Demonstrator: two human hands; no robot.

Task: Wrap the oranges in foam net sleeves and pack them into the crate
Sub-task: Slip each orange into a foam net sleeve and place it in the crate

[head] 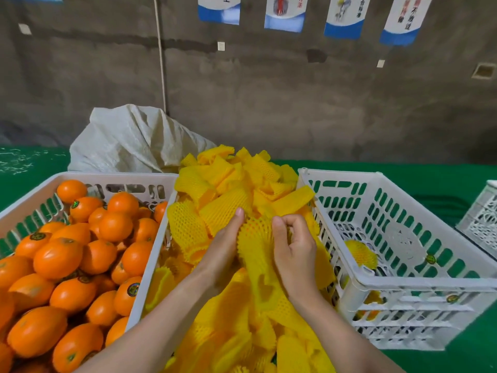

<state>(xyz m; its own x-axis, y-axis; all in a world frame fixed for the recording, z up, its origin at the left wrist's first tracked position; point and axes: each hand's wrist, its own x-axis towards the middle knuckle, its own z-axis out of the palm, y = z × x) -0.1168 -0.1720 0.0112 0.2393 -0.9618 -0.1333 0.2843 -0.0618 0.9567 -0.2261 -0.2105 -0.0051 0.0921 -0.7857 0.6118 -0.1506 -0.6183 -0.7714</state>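
1. Head view: both hands meet over the middle of the green worktop [435, 181], working on one yellow foam net sleeve [254, 246].
2. The left hand [222, 249] grips the foam net sleeve from its left side. The thumb lies up along the mesh and the fingers are hidden beneath.
3. The right hand [294, 246] has its fingers curled and pinches the sleeve's right edge, so the mesh is held between the two hands.
4. An orange tint shows through the mesh near the top, but I cannot tell whether a fruit sits inside.
5. The held sleeve lies over the pile of sleeves [228, 181], which fills the gap between two white crates.
6. The left crate [150, 265] is heaped with bare oranges [80, 254], several bearing round stickers.
7. The right crate [403, 285] holds one wrapped orange [360, 254] low inside, near the wall closest to the pile.
8. Behind the pile stands a white woven sack [134, 141].
9. A further crate [481, 219] shows at the right edge.
10. Posters [285, 12] hang on the grey wall behind.
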